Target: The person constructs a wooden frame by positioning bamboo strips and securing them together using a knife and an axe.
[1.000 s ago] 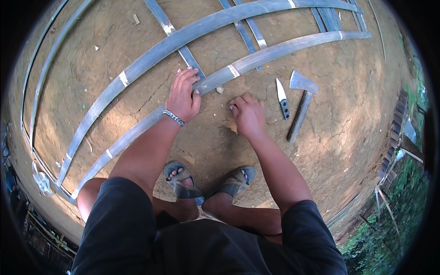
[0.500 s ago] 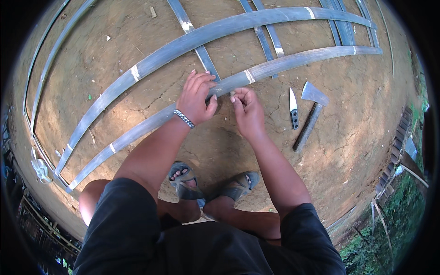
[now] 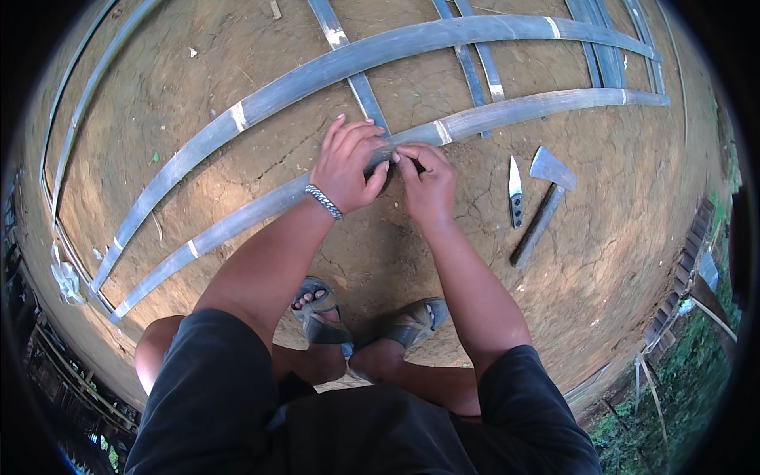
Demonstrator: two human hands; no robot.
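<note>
The nearer of two long grey-blue bamboo strips [image 3: 261, 207] with pale joints curves across the ground under my hands. My left hand [image 3: 348, 164], a chain bracelet at its wrist, spans this strip where a narrower cross strip [image 3: 368, 103] meets it. Its fingers reach over the far side, and its thumb lies by the near edge. Close by, the thumb and fingers of my right hand [image 3: 430, 180] are pinched at the strip's near edge. Whatever is between those fingertips is too small to make out.
To the right lie a knife [image 3: 515, 194] with a black handle and a hatchet [image 3: 546, 204]. The farther long strip [image 3: 309, 75] arches beyond, over several cross strips [image 3: 606, 55]. A pale coiled bundle [image 3: 68, 275] is at far left. My sandalled feet [image 3: 323, 310] stand below my hands.
My right hand has moved slightly up and left, its pinched fingers now against the strip by my left thumb. My left hand stays on the strip. The view has shifted a little.
</note>
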